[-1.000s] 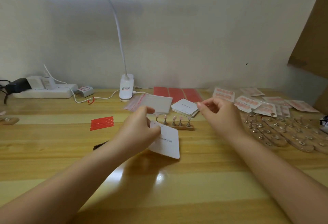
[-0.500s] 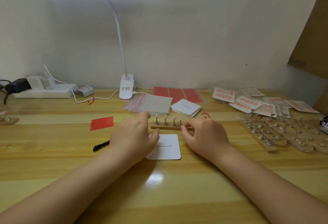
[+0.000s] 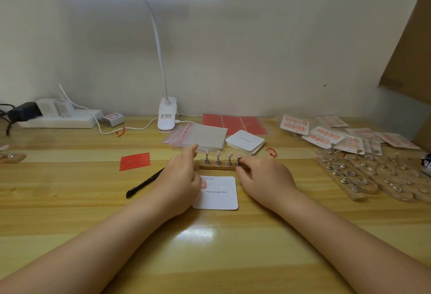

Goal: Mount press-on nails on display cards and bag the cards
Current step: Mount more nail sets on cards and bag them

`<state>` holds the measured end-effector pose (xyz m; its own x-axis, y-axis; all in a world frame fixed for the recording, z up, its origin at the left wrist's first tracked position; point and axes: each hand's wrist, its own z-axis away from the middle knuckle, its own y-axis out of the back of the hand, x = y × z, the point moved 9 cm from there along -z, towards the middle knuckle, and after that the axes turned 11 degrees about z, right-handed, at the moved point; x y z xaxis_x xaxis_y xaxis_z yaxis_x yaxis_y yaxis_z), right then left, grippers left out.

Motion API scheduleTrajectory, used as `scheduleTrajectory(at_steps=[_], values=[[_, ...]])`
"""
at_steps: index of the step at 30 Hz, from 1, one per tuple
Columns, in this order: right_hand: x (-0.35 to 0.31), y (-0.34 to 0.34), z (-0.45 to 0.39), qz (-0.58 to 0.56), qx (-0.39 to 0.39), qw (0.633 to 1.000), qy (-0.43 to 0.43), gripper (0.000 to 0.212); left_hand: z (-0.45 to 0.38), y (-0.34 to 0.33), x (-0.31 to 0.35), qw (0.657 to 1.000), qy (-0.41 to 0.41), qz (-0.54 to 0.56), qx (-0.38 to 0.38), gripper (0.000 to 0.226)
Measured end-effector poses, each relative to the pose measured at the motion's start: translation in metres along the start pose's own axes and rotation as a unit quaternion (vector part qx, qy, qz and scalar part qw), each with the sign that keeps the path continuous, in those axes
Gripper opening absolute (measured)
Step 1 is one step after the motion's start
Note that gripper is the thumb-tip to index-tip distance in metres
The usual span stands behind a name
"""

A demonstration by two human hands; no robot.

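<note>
The right hand (image 3: pixel 263 179) pinches the metal peg at the right end of a small wooden nail stand (image 3: pixel 218 167), fingertips closed around the peg just under its pink nail (image 3: pixel 238 154). Three more pegs stand upright along the stand, each topped with a pink nail. The left hand (image 3: pixel 178 177) rests on the left edge of a white card (image 3: pixel 219 194) printed "Handmade Nail", which lies flat on the wooden table (image 3: pixel 70 200) just in front of the stand. Its forefinger stretches toward the stand's left end, and the other fingers curl loosely; whether they press the card or hold anything cannot be told. One pink nail shows at the card's upper left, beside the thumb.

Left of that hand lie a black tool (image 3: pixel 144 183) and a red strip sheet (image 3: pixel 134 161). Behind the stand are a pile of clear bags (image 3: pixel 200 136), a stack of white cards (image 3: pixel 245 141) and red sheets (image 3: pixel 233 122). Far right, bagged cards of nails (image 3: pixel 324 136) lie behind more wooden stands (image 3: pixel 373 179) with bare pegs. A clip lamp (image 3: pixel 166 116) stands at the wall, with a power strip (image 3: pixel 58 120) to its left.
</note>
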<state>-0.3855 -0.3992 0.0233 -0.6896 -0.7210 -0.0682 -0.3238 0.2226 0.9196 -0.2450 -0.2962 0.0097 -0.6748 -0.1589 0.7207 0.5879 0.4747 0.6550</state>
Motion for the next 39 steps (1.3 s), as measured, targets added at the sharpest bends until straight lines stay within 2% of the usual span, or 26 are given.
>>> scheduleTrajectory(at_steps=[3, 7, 12, 20, 23, 25, 27, 29, 33, 39], values=[[0.002, -0.001, -0.001, -0.01, -0.008, 1.0, -0.01, 0.03, 0.0, -0.001, 0.001, 1.0, -0.003, -0.007, -0.009, 0.071], [0.007, -0.002, -0.002, -0.024, -0.023, 0.999, -0.026, 0.03, 0.003, -0.008, 0.002, 0.998, -0.003, 0.002, -0.064, 0.074], [0.01, 0.0, -0.004, -0.039, -0.023, 0.998, -0.037, 0.04, 0.004, 0.0, 0.009, 0.999, -0.014, 0.038, -0.031, 0.069], [0.008, 0.008, -0.002, -0.041, 0.019, 0.999, -0.028, 0.035, 0.004, -0.002, 0.007, 0.999, -0.031, 0.015, -0.026, 0.069], [0.011, 0.012, 0.0, -0.089, 0.052, 0.994, -0.04, 0.025, 0.003, -0.002, 0.007, 0.999, -0.036, 0.017, -0.015, 0.069], [0.011, 0.02, 0.003, -0.137, 0.092, 0.986, -0.037, 0.014, 0.006, 0.006, 0.014, 0.997, -0.07, 0.012, 0.027, 0.066], [0.006, 0.032, 0.008, -0.166, 0.141, 0.976, -0.01, 0.009, 0.013, 0.02, 0.03, 0.985, -0.142, 0.008, 0.1, 0.06], [-0.003, 0.04, 0.011, -0.194, 0.168, 0.966, 0.024, 0.007, 0.022, 0.029, 0.046, 0.967, -0.206, 0.032, 0.143, 0.055], [-0.022, 0.044, 0.016, -0.258, 0.167, 0.948, 0.082, 0.01, 0.032, 0.027, 0.064, 0.95, -0.277, 0.064, 0.132, 0.056], [-0.039, 0.051, 0.023, -0.256, 0.19, 0.937, 0.141, 0.01, 0.038, 0.023, 0.074, 0.936, -0.326, 0.069, 0.114, 0.051]])
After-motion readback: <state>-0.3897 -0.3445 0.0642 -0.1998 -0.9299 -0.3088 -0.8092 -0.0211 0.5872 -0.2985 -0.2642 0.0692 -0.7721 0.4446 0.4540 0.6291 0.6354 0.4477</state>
